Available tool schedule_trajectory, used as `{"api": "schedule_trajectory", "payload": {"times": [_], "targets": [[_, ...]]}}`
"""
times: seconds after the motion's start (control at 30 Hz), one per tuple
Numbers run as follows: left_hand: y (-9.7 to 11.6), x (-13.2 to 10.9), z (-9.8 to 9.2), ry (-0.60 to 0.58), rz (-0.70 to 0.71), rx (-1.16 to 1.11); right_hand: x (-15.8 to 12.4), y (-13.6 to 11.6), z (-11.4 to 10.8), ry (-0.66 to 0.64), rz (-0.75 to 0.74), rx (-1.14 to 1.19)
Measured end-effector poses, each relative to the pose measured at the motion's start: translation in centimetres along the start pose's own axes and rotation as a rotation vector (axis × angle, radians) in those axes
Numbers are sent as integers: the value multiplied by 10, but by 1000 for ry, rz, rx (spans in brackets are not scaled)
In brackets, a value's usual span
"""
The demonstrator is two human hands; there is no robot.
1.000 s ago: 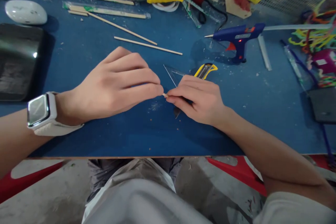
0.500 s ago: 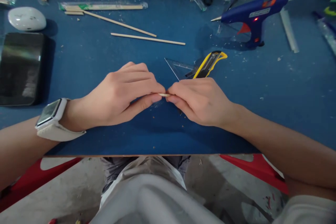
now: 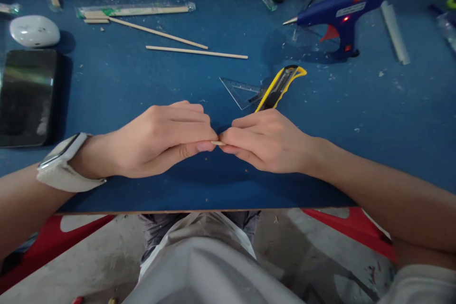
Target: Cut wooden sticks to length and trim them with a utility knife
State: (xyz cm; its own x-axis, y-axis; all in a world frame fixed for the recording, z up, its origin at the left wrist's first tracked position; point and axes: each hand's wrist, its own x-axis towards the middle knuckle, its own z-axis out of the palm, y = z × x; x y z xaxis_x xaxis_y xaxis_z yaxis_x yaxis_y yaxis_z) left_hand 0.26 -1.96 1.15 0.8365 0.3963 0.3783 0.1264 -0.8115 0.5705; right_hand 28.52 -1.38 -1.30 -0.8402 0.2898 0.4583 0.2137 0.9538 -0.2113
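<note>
Between my two hands is a short piece of thin wooden stick, mostly hidden by the fingers. My left hand, with a watch on its wrist, pinches one end between thumb and forefinger. The other end is pinched by my right hand. Just beyond the right hand lies a yellow and black box cutter, its lower part out of sight behind the knuckles. A clear set square rests beside the cutter, partly under it.
Two bare wooden sticks lie further back, the nearer stick apart from the other. Behind them are wrapped chopsticks. A blue glue gun with a lit red light stands at the right. A black box and a white case sit left.
Both hands have come slightly closer to the table's front edge with the stick piece. More of the set square now shows. The view has shifted a little.
</note>
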Motion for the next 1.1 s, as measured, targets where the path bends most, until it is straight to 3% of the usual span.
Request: {"api": "schedule_trajectory", "payload": {"times": [0.43,1.1], "targets": [[3,0,2,-9,-100,-130,-1,0,0,-13,11,168],[1,-2,1,-30,-166,-233,0,1,-3,-41,27,160]]}}
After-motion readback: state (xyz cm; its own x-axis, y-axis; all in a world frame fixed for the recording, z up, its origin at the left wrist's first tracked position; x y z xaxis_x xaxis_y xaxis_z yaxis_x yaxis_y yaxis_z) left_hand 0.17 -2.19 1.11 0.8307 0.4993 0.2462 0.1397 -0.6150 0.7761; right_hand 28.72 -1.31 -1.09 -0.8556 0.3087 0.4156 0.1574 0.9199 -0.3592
